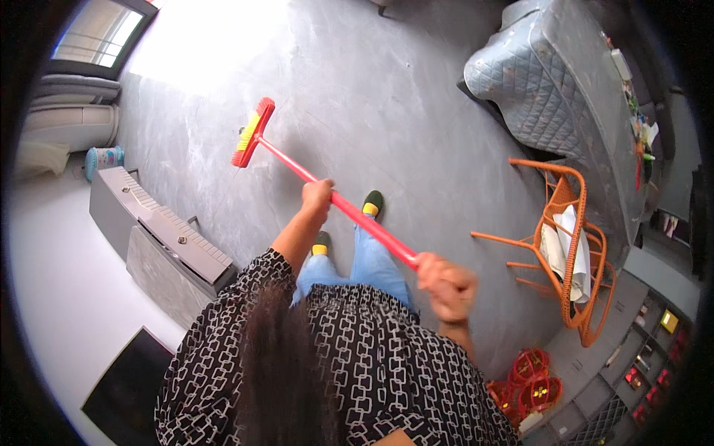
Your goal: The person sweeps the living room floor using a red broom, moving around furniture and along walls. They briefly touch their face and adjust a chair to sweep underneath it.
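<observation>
A broom with a red handle and a red and yellow brush head [255, 134] slants across the view from upper left to lower right. My left hand [317, 195] is wrapped round the middle of the handle. Close to the handle's near end, my right hand [446, 285] grips it, a little blurred. The brush head is out ahead and to the left, over the grey floor [372, 104]; whether its bristles touch the floor I cannot tell.
An orange wicker chair [576, 245] with white items on its seat stands at right, near a table draped in quilted cloth [520, 89]. At left is a low grey cabinet [163, 230], with a blue container [104, 160] behind. Red lantern-like ornaments [537, 383] lie at lower right.
</observation>
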`<state>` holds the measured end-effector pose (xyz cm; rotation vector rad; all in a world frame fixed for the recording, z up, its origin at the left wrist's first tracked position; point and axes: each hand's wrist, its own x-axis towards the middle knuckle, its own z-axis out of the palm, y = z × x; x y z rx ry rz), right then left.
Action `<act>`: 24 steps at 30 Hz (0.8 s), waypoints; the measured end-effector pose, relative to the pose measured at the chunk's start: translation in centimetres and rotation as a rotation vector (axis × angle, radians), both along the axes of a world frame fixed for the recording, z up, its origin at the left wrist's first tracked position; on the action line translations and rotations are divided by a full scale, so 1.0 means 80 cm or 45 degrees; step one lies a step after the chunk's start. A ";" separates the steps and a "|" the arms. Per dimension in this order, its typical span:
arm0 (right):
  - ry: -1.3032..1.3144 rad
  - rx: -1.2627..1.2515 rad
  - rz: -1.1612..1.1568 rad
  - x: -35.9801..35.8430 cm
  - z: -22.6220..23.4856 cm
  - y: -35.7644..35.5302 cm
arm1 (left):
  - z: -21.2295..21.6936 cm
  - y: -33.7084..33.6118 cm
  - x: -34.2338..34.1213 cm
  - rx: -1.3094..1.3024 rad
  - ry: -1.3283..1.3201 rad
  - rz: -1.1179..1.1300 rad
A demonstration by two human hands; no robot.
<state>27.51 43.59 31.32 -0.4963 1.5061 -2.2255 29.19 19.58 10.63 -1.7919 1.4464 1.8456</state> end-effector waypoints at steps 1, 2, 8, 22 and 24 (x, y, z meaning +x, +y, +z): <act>-0.019 -0.041 -0.039 -0.027 0.024 0.019 | 0.024 0.019 -0.020 0.053 0.029 -0.042; 0.111 0.046 -0.030 -0.056 0.051 0.036 | 0.052 0.046 -0.047 0.189 0.086 -0.028; 0.517 0.328 0.151 -0.169 0.204 0.086 | 0.107 0.214 -0.177 1.135 0.358 -0.030; 0.763 0.411 0.498 -0.309 0.095 -0.068 | -0.016 0.134 -0.336 0.829 0.303 0.176; 0.598 0.211 0.388 -0.317 0.089 -0.083 | -0.009 0.088 -0.336 0.647 0.262 0.251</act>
